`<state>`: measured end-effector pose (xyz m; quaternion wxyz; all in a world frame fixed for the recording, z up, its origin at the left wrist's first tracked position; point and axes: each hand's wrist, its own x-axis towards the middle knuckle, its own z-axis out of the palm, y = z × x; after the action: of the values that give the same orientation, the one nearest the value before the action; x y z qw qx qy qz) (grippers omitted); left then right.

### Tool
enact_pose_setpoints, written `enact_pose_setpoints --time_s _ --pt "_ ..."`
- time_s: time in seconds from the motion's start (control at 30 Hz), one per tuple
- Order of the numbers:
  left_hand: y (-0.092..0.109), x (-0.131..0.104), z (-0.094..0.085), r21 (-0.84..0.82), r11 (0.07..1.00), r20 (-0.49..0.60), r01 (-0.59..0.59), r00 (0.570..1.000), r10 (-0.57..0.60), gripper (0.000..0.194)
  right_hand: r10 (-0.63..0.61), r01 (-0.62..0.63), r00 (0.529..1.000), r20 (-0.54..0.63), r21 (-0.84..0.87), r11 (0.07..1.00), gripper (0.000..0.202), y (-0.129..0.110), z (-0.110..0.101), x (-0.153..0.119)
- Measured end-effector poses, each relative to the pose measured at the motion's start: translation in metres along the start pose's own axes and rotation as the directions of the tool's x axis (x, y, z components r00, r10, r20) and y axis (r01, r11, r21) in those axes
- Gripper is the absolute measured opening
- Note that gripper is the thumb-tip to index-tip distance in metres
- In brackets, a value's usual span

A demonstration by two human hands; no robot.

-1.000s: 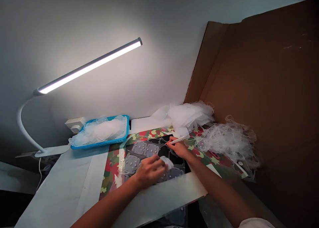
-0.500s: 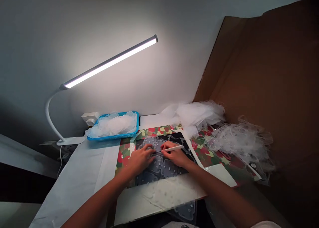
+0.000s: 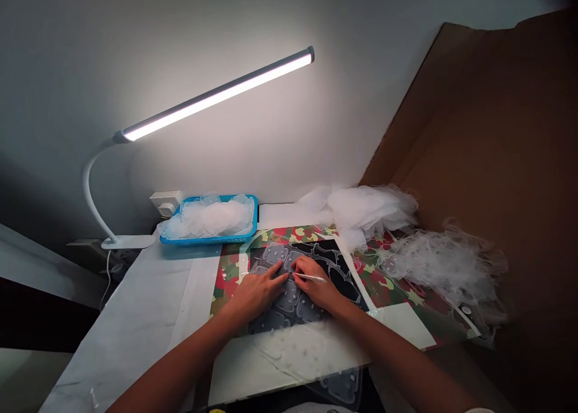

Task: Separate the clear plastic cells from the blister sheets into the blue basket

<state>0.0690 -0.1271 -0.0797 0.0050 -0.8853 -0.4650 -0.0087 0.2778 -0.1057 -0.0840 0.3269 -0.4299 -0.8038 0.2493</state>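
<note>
A translucent sheet printed with rounded panel shapes and small white marks lies over a black board. My left hand rests on the sheet, palm down, thumb and forefinger spread apart. Close to its right, my right hand is closed around a thin white pen-like tool. The tool's tip points left at the sheet, near my left fingertips; its exact kind is too small to make out. Loose cut outlines of the film lie on the black board beyond my right hand.
A blue basket of translucent white pieces stands at the back left, near a lit clamp lamp. White sheets and a heap of film scraps lie at the right. A cardboard panel rises there.
The view has shifted slightly. My left fingers have stretched out flatter and spread on the sheet. The tool in my right hand has tilted, its rear end lower.
</note>
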Motion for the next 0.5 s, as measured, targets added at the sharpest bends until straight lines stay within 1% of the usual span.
enact_pose_setpoints --time_s 0.13,0.23,0.3,0.33,0.37,0.4,0.43,0.47,0.5 --pt "0.0 -0.002 0.0 0.035 0.999 0.028 -0.038 0.999 0.037 0.041 0.014 -0.014 0.999 0.044 -0.014 1.0 0.017 -0.001 -0.001 -0.005" --pt "0.002 -0.003 -0.003 0.067 0.996 0.05 -0.066 0.997 0.063 0.042 -0.061 0.069 0.997 0.053 -0.167 0.983 0.012 0.0 0.005 -0.006" --pt "0.003 -0.003 -0.005 0.068 0.996 0.055 -0.059 0.997 0.055 0.042 -0.116 0.126 0.992 0.054 -0.257 0.958 0.014 0.002 0.007 -0.005" --pt "0.004 -0.004 -0.006 0.064 0.997 0.055 -0.05 0.997 0.047 0.042 -0.124 0.13 0.992 0.038 -0.269 0.954 0.016 0.004 0.005 -0.005" --pt "0.004 -0.004 -0.006 0.057 0.998 0.056 -0.042 0.998 0.039 0.042 -0.114 0.108 0.994 -0.006 -0.258 0.96 0.018 0.007 0.001 -0.005" --pt "0.005 -0.005 -0.005 0.049 0.998 0.058 -0.032 0.998 0.029 0.042 -0.078 0.06 0.994 -0.074 -0.227 0.972 0.019 0.011 -0.006 -0.006" --pt "0.005 -0.006 -0.005 0.039 0.999 0.062 -0.02 0.998 0.018 0.042 -0.015 -0.016 0.986 -0.166 -0.182 0.983 0.019 0.017 -0.015 -0.007" --pt "0.005 -0.007 -0.005 0.026 1.0 0.068 -0.008 0.998 0.006 0.043 0.072 -0.109 0.961 -0.267 -0.129 0.986 0.019 0.022 -0.025 -0.009" --pt "0.004 -0.006 -0.005 0.006 1.0 0.076 0.001 0.997 -0.002 0.043 0.163 -0.201 0.919 -0.359 -0.072 0.977 0.018 0.028 -0.035 -0.011"
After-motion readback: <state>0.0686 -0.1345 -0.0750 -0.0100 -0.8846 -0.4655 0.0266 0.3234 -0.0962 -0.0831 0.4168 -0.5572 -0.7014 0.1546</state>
